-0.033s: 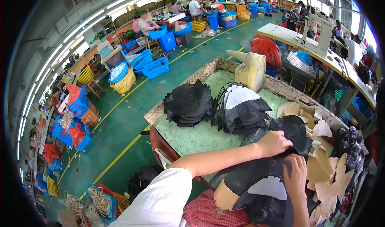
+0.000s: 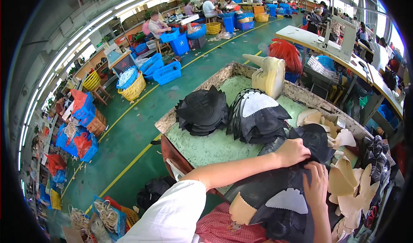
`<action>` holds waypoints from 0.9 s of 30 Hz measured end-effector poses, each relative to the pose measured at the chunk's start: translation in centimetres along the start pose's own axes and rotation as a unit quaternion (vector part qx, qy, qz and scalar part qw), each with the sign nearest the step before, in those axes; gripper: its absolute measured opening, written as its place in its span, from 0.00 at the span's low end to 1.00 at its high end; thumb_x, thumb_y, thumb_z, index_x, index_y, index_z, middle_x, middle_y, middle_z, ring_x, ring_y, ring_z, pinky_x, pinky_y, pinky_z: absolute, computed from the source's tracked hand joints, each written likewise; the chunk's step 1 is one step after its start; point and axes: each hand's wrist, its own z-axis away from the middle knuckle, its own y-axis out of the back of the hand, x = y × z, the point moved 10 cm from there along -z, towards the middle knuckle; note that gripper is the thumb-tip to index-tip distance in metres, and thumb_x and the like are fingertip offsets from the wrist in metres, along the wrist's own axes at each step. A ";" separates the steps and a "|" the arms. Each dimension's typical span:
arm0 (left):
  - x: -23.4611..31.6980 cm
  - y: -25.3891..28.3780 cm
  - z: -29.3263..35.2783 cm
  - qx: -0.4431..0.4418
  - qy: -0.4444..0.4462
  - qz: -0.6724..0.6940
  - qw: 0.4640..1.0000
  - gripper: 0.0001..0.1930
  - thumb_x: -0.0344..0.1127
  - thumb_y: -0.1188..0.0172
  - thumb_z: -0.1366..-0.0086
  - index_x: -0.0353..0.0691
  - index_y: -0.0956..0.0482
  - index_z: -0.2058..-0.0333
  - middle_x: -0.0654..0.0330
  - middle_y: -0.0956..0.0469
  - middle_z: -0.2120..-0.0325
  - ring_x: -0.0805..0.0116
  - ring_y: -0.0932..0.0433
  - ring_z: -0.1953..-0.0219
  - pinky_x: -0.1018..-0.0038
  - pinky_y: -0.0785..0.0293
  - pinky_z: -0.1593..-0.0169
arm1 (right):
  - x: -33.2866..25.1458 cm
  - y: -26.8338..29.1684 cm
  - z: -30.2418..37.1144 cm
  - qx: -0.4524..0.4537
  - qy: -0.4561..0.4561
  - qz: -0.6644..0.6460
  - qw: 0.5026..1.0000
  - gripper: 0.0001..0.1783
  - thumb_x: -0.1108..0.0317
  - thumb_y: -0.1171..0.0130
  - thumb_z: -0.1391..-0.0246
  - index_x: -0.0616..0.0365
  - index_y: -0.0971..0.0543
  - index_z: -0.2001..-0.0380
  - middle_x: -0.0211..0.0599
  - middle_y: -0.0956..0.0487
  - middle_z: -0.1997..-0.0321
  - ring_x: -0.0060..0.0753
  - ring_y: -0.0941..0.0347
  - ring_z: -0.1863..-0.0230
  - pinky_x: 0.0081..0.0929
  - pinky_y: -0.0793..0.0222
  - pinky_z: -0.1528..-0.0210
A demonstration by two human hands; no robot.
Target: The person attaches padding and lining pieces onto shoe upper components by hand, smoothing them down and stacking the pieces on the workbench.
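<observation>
A black cut piece (image 2: pixel 316 140) on the table (image 2: pixel 206 148), just right of the fanned black stack (image 2: pixel 258 118), is pressed flat by the left hand (image 2: pixel 294 152) and right hand (image 2: pixel 316 185), fingers spread, apparently to steady it; nothing is clenched.

A round black stack (image 2: pixel 202 112) is seen at the far left of the green-topped bench (image 2: pixel 211 146), with a fanned black stack (image 2: pixel 258 118), a white piece on top, just right of it. A cream form (image 2: pixel 267 73) stands upright at the far edge. Tan cut pieces (image 2: pixel 350 185) are piled at the right. Blue crates (image 2: pixel 161 69) and a yellow basket (image 2: pixel 132 87) are set on the green floor (image 2: pixel 129 135) to the far left, beside a yellow line. A sewing machine (image 2: pixel 340 39) is placed on a long table at the far right. Seated people (image 2: pixel 157 26) are seen in the distance.
</observation>
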 end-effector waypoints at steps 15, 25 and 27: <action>2.2 21.7 -1.7 0.414 0.029 0.117 0.902 0.08 0.30 0.47 0.31 0.33 0.26 0.56 0.54 0.25 0.73 0.66 0.28 0.74 0.74 0.31 0.67 | 2.4 -3.1 -0.4 -0.048 -0.034 0.055 0.997 0.32 0.66 0.35 0.53 0.63 0.29 0.44 0.45 0.30 0.42 0.50 0.36 0.42 0.43 0.40 0.39; 6.7 2.9 7.1 -0.130 0.131 0.265 0.947 0.13 0.35 0.43 0.33 0.40 0.27 0.52 0.61 0.24 0.60 0.72 0.28 0.58 0.73 0.31 0.51 | 8.4 6.1 4.1 0.086 -0.187 0.259 0.944 0.16 0.73 0.36 0.63 0.60 0.25 0.66 0.41 0.28 0.49 0.46 0.38 0.40 0.42 0.46 0.37; 9.7 4.0 6.3 -0.033 -0.037 0.064 0.997 0.19 0.33 0.42 0.37 0.43 0.29 0.47 0.60 0.26 0.52 0.62 0.29 0.53 0.68 0.30 0.50 | 10.0 6.5 5.8 0.081 -0.197 0.216 0.953 0.13 0.75 0.38 0.62 0.59 0.25 0.68 0.40 0.26 0.54 0.46 0.36 0.44 0.42 0.45 0.39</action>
